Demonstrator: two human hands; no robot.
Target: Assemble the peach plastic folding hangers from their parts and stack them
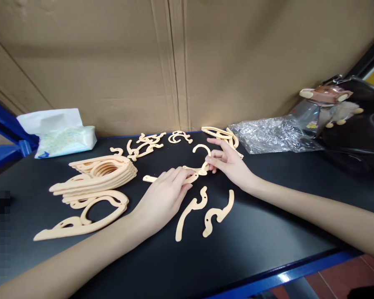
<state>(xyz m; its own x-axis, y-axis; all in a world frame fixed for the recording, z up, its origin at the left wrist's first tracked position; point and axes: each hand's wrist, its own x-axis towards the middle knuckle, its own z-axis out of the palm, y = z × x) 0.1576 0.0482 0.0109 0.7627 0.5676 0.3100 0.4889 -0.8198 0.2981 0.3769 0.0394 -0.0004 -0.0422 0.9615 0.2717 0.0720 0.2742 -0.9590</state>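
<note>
On the black table (268,216), my left hand (163,197) pinches a cream plastic hanger arm piece (170,177) that lies flat. My right hand (229,162) grips a cream hook piece (202,155) at its base, where it meets the arm piece. Two loose curved hanger arms (191,209) (218,212) lie just in front of my hands.
A stack of assembled cream hangers (99,174) sits at the left, with one more hanger (84,220) in front of it. Loose hooks and arms (146,145) lie at the back, more pieces (221,135) by a clear plastic bag (271,135). A tissue pack (60,133) stands far left, a black bag (361,133) far right. Cardboard forms the wall behind.
</note>
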